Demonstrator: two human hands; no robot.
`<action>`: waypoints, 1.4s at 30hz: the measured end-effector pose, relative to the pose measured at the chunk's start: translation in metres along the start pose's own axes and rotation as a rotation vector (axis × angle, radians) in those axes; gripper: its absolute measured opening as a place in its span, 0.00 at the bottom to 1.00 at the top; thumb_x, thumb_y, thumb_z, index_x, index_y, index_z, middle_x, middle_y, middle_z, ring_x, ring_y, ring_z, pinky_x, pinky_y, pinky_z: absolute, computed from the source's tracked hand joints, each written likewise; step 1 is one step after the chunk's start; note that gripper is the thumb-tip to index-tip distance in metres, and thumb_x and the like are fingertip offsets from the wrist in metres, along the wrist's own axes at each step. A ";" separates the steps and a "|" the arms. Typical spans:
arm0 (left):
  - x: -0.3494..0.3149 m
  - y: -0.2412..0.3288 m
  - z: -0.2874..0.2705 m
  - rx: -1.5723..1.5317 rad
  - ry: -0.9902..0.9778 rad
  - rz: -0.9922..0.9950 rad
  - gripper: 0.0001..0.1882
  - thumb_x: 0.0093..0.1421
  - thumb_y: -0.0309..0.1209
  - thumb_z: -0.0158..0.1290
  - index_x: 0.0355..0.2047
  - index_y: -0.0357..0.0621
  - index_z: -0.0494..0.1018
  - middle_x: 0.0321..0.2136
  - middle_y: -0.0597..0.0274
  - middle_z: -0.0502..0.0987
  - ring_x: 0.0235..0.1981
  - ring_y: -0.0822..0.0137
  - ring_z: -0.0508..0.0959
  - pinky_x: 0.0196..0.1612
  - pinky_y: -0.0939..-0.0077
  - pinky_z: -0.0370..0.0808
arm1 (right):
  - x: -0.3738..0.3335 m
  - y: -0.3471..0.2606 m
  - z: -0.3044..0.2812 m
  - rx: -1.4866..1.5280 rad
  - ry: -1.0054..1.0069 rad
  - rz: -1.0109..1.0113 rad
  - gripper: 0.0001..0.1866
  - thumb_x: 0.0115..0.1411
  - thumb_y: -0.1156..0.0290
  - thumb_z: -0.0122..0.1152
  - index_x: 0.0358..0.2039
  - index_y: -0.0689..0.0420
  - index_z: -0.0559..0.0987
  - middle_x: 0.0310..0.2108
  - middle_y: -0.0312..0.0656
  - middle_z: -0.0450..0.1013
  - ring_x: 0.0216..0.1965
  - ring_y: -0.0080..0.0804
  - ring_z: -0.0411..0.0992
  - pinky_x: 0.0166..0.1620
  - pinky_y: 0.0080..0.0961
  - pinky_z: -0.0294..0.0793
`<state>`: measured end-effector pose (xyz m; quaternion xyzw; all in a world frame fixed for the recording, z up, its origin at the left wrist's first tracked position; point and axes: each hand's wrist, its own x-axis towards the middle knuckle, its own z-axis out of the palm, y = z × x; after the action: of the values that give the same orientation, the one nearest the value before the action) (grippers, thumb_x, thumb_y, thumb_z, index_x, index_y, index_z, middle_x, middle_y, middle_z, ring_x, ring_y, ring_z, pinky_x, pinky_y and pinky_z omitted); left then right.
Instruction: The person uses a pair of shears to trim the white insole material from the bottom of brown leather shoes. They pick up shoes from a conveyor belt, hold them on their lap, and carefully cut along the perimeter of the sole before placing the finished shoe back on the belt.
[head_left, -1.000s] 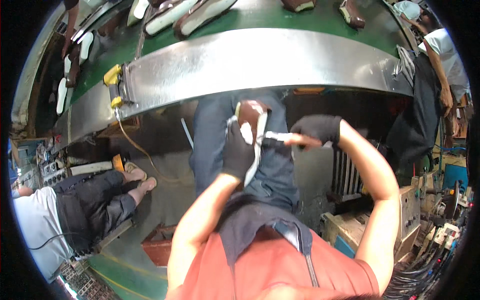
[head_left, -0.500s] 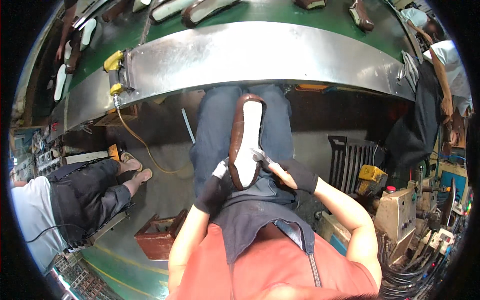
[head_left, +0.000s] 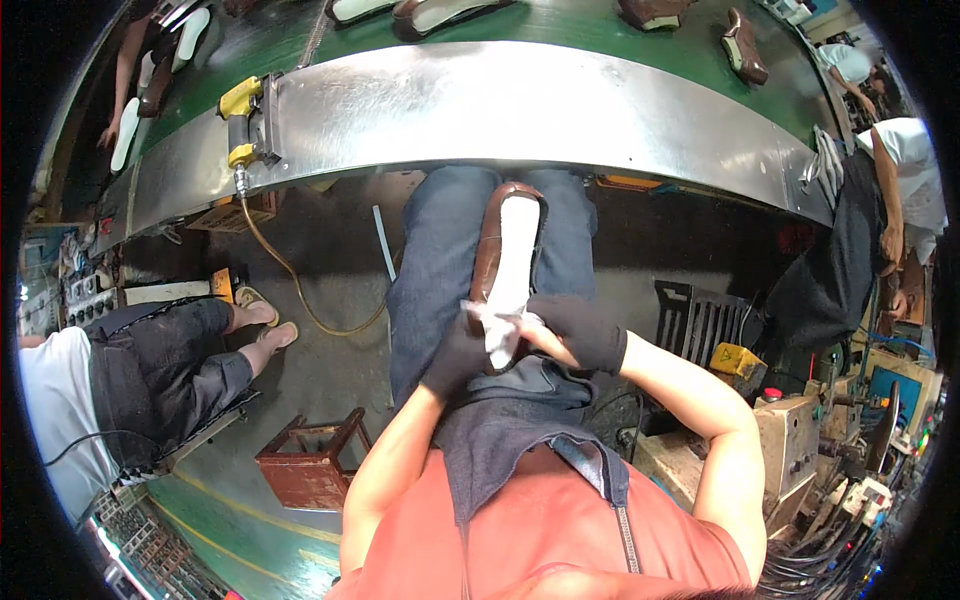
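Observation:
A brown shoe [head_left: 487, 255] with a white underside rests sole up along my lap, its far end between my knees. My left hand [head_left: 462, 350], in a dark glove with the fingertips pale, grips its near left side and reaches over the sole. On the right edge, my right hand [head_left: 580, 335], in a dark fingerless glove, has its bare fingers bent together over the same part of the sole. A blurred whitish patch [head_left: 492, 322] lies where the hands meet; I cannot tell whether it is covered fingertips or a held piece.
A metal ledge [head_left: 480, 100] curves ahead of my knees, with a yellow-and-black air tool [head_left: 240, 120] on its left. Beyond, several shoes lie on a green belt [head_left: 570, 45]. A reddish stool [head_left: 310, 465] stands left, machinery [head_left: 790, 430] right. A person [head_left: 130, 400] sits left.
My left fingers have come up over the near part of the sole to meet my right hand. The grey thing at my right fingertips no longer shows clearly. The whole view has shifted slightly.

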<state>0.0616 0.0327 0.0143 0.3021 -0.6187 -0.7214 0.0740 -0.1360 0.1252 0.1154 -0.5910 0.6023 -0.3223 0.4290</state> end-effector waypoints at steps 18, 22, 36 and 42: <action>-0.007 0.003 0.009 0.059 -0.059 0.010 0.43 0.55 0.37 0.61 0.62 0.35 0.47 0.55 0.46 0.64 0.56 0.55 0.68 0.58 0.65 0.66 | -0.011 -0.008 0.012 -0.253 -0.146 0.266 0.22 0.65 0.55 0.50 0.26 0.61 0.78 0.24 0.54 0.74 0.26 0.55 0.72 0.31 0.43 0.70; -0.015 -0.046 0.006 0.415 0.028 0.200 0.42 0.56 0.40 0.60 0.63 0.37 0.50 0.54 0.42 0.66 0.55 0.53 0.70 0.59 0.65 0.65 | -0.030 -0.044 0.016 -0.427 0.036 -0.012 0.24 0.63 0.51 0.52 0.25 0.60 0.79 0.23 0.55 0.74 0.26 0.54 0.73 0.31 0.43 0.71; 0.049 0.165 -0.038 0.298 0.422 0.623 0.33 0.45 0.30 0.69 0.52 0.40 0.69 0.49 0.54 0.73 0.51 0.61 0.73 0.57 0.67 0.68 | -0.096 -0.019 0.002 0.526 0.412 0.689 0.19 0.69 0.58 0.46 0.31 0.62 0.73 0.23 0.36 0.70 0.24 0.21 0.70 0.30 0.23 0.71; 0.047 0.022 -0.024 0.107 0.084 0.097 0.39 0.55 0.38 0.60 0.62 0.31 0.58 0.57 0.40 0.67 0.60 0.51 0.67 0.60 0.66 0.64 | -0.089 -0.008 -0.010 0.437 0.207 0.582 0.21 0.69 0.55 0.45 0.34 0.62 0.75 0.25 0.36 0.71 0.25 0.22 0.70 0.31 0.24 0.72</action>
<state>0.0306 -0.0154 0.0174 0.3055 -0.6667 -0.6694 0.1186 -0.1475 0.2110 0.1389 -0.2540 0.7022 -0.3659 0.5555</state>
